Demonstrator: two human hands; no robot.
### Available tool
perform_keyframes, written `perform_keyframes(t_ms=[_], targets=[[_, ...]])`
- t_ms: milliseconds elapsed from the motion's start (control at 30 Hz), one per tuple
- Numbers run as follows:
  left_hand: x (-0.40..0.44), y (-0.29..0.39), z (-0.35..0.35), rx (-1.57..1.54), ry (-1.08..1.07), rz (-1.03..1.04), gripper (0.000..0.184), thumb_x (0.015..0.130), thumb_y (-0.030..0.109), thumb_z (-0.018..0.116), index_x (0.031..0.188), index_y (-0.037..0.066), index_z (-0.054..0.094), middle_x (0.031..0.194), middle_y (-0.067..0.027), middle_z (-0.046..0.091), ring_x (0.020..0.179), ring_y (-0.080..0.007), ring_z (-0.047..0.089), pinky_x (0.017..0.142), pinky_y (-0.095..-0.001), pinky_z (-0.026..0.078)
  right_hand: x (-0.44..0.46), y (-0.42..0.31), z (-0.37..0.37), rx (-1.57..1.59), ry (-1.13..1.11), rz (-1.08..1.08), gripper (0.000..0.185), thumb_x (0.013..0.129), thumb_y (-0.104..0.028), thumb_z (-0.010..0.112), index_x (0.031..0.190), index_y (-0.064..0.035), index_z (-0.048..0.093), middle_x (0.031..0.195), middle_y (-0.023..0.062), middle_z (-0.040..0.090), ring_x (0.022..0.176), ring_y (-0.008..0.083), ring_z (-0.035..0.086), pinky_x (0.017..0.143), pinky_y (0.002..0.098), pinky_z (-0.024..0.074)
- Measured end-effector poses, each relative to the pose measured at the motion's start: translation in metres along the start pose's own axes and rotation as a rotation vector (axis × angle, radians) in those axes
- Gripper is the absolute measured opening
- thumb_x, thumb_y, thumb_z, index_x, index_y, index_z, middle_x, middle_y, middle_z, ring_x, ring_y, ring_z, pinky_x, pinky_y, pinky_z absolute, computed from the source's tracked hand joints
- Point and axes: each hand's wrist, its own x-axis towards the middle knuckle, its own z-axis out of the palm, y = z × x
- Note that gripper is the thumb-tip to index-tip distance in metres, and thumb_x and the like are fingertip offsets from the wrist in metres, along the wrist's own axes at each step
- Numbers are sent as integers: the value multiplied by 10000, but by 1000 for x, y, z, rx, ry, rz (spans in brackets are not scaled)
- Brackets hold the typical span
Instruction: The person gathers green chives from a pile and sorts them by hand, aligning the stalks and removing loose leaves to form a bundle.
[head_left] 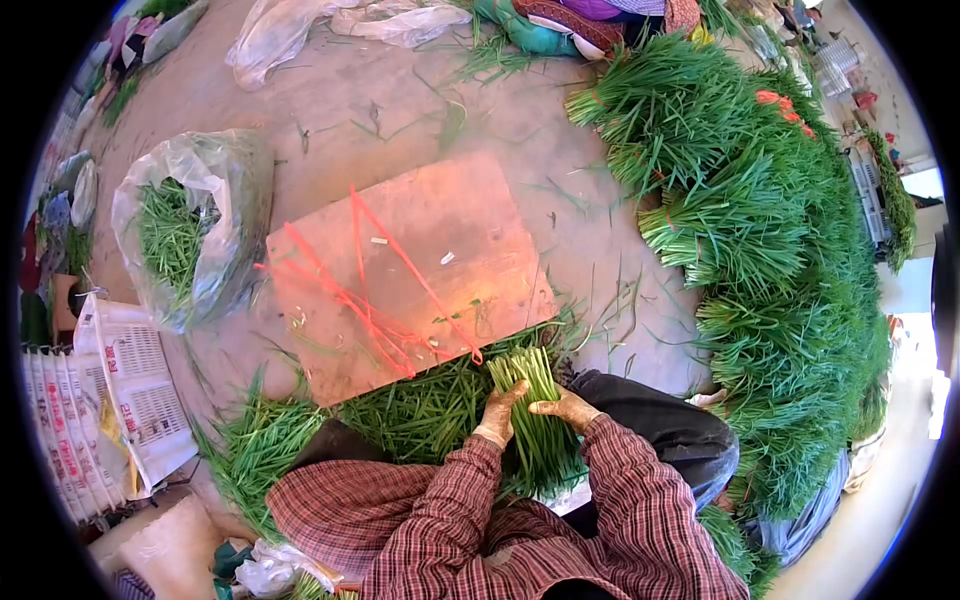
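Note:
Between my two hands stands a bunch of long green chives (530, 370), pale stem ends up and leaves hanging toward my lap. My left hand (500, 412) is wrapped round its left side. Against its right side presses my right hand (566, 408), with the thumb across the stems. Both hands look gloved. Just beyond them, a reddish board (450, 240) lies on the floor with red ties (362, 300) strewn over it. Loose chives (420, 405) are heaped along the board's near edge, beside my left hand.
Tied chive bundles (760, 230) form a long pile on the right. A plastic bag (250, 200) holding green trimmings stands on the left, near white printed sacks (135, 390). Another person's clothed legs (580, 25) show at the top, near clear plastic sheeting (275, 35).

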Motion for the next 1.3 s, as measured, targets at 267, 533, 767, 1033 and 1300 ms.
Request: perform_keyframes(t_ms=[267,533,767,1033,1300], targets=[[-68,21,25,13,-147,210,650,838,243,866,1392,76,571,1297,-47,648,1183,-200,606,1024,-387,473,-58,-28,36,-145,14,-208,852,792,-337,917,1477,-34,512,1374,86,634,1253,204,572,1094,352,426],[-131,42,37,243,-259,549,529,837,130,858,1294,-7,630,1180,-76,718,1024,-169,683,919,-339,555,-112,-59,68,-479,-74,-278,700,835,-494,846,1359,-77,642,1252,87,714,1157,200,633,1022,361,470],[-205,93,41,309,-536,605,757,795,178,898,1433,7,529,1271,-85,689,1145,-183,652,1031,-361,512,-144,-90,107,-499,-361,-261,681,836,-494,847,1352,-93,652,1255,92,710,1194,210,617,1070,366,452],[-248,143,36,148,-722,637,1175,683,181,958,1612,11,260,1518,-218,515,1413,-353,500,1178,-491,412,-131,-139,158,-722,-645,-490,842,860,-519,808,1491,-57,497,1405,130,614,1336,286,534,1148,415,412],[-327,198,13,88,-366,968,704,849,71,800,1456,-1,452,963,-59,675,929,-227,699,810,-377,613,-154,-198,233,-683,-670,-417,806,842,-575,811,1396,-31,594,1242,129,706,1147,209,646,1008,374,504]])
